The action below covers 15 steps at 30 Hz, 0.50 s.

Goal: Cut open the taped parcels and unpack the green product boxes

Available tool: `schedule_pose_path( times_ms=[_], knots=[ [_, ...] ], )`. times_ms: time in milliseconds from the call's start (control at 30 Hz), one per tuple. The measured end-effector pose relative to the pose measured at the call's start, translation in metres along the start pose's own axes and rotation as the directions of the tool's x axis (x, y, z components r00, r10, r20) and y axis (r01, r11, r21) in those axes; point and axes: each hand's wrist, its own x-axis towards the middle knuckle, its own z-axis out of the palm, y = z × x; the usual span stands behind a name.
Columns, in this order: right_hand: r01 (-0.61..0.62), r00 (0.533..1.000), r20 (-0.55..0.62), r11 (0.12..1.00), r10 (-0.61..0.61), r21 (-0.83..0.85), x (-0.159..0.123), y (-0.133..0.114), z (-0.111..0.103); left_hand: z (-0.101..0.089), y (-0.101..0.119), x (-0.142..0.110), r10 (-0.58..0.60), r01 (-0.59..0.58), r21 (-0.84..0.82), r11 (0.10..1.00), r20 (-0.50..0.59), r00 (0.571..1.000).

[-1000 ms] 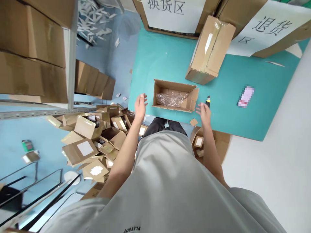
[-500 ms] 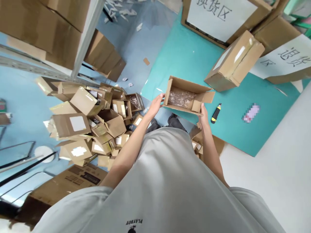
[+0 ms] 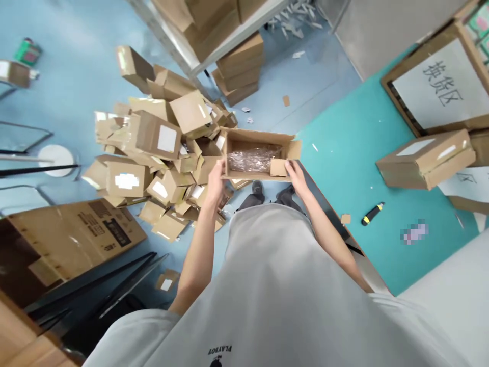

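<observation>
Between my two hands I hold an open cardboard box (image 3: 263, 136), lifted off the table and over the floor. Crumpled clear bubble wrap (image 3: 248, 159) lies inside it. My left hand (image 3: 216, 178) is closed on the box's left end, its fingers partly hidden behind the wall. At the front right corner, by a small folded flap (image 3: 278, 167), my right hand (image 3: 297, 177) grips the box. A black and yellow utility knife (image 3: 372, 214) rests on the green table (image 3: 344, 153) to my right.
A heap of discarded boxes (image 3: 164, 140) covers the floor at left. A large carton (image 3: 80, 232) stands nearer me. A shelf (image 3: 229, 38) with boxes is ahead. On the table are a taped box (image 3: 424, 155), a cardboard scrap (image 3: 346, 219) and a blurred pink item (image 3: 414, 233).
Both hands took hold of the open box and lifted it off the table. It has moved left past the table edge, while my view turned left toward the heap.
</observation>
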Motion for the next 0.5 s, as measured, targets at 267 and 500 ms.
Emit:
schedule_pose_path(
  times_ms=[267, 500],
  knots=[
    [0.264, 0.782, 0.567, 0.961, -0.261, 0.079, 0.009, -0.134, 0.257, -0.253, 0.041, -0.031, -0.068, -0.010, -0.141, 0.990, -0.539, 0.839],
    [0.256, 0.472, 0.854, 0.961, -0.221, 0.107, -0.046, -0.157, 0.339, -0.344, 0.034, -0.029, -0.051, 0.137, 0.035, 0.990, -0.816, 0.576]
  ],
)
